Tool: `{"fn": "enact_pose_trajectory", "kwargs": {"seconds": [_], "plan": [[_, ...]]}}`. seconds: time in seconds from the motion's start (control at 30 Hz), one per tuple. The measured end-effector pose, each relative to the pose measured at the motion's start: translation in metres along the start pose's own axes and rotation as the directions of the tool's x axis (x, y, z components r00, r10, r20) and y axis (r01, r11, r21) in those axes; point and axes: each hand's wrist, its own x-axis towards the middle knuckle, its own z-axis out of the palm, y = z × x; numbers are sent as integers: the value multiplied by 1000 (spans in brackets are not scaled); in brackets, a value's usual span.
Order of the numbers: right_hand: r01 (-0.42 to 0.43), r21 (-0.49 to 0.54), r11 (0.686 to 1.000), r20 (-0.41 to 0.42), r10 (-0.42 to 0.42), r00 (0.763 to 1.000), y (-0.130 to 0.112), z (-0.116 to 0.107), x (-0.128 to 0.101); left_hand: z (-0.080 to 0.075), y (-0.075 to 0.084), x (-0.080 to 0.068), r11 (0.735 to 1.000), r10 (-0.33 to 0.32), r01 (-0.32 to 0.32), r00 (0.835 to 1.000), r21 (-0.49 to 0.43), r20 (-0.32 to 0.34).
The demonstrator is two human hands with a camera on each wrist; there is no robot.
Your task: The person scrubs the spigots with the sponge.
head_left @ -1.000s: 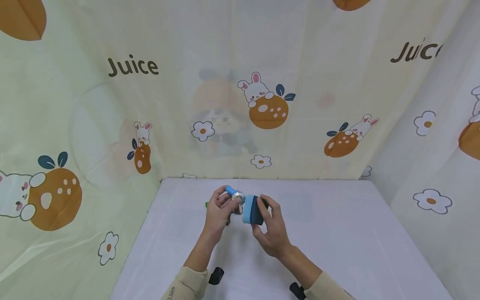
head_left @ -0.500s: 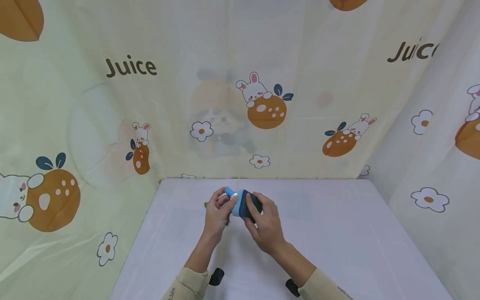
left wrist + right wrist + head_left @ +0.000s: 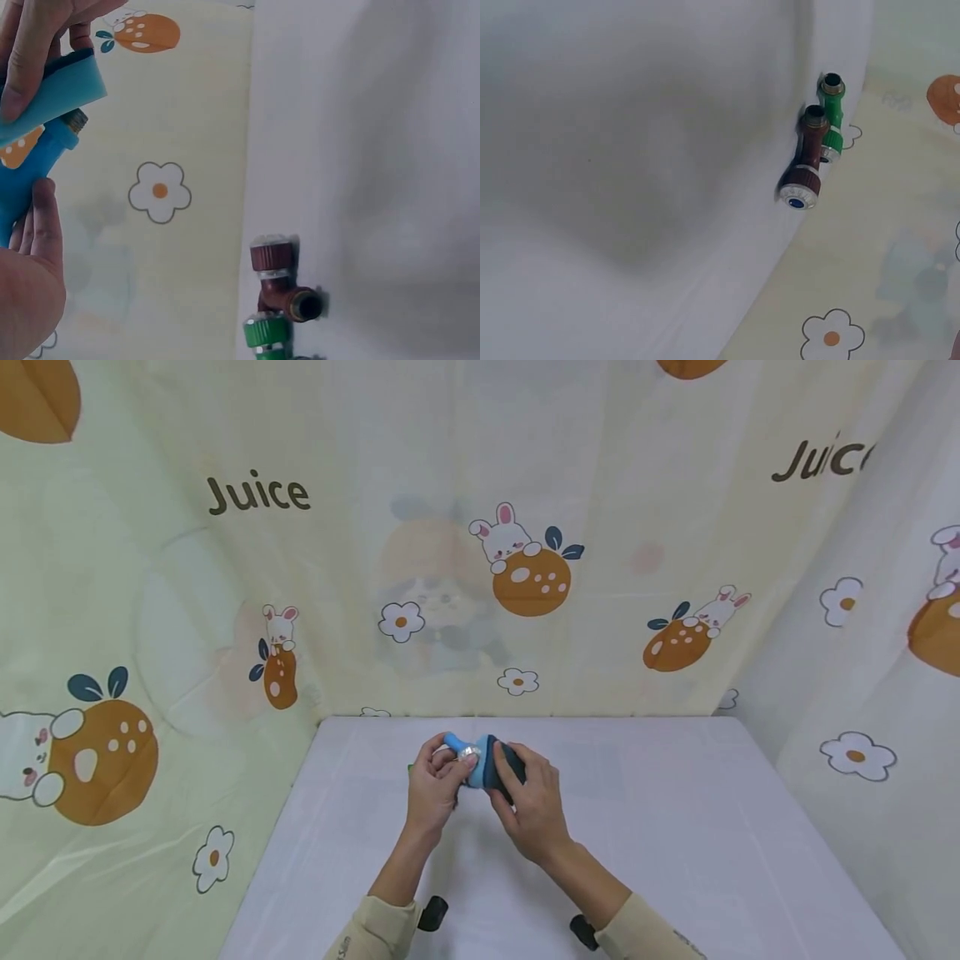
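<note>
My left hand holds a blue angle valve with a silvery end and a threaded tip. My right hand grips a two-tone sponge, light blue on one face and dark on the other. In the head view the light blue face lies right against the valve's silvery part. The left wrist view has the sponge just over the valve's threaded tip. Both hands are raised near the far side of the table, and neither shows in the right wrist view.
A brown angle valve and a green angle valve lie side by side close to the table's far edge, mostly hidden behind my left hand in the head view. A patterned curtain hangs behind the white table.
My right hand has moved left, bringing the sponge from beside the blue angle valve up against it. My left hand keeps its hold, almost in place.
</note>
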Motion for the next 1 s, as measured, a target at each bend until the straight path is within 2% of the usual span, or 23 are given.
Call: {"fn": "enact_pose_trajectory", "kwargs": {"seconds": [0.2,0.7,0.87,1.0], "plan": [[32,-10,999,58,-32,998,4,-3,-1,-2,2,-1,1000,13,-14,1000,16,19],[79,-68,995,106,-71,992,9,-4,-5,-8,-5,0,999,27,-30,999,45,47],[81,-123,989,140,-64,988,11,-2,-7,-8,-5,-1,996,49,-54,996,64,71],[99,-206,973,166,-65,984,10,-2,-6,-7,-4,-2,996,61,-66,995,64,84]]}}
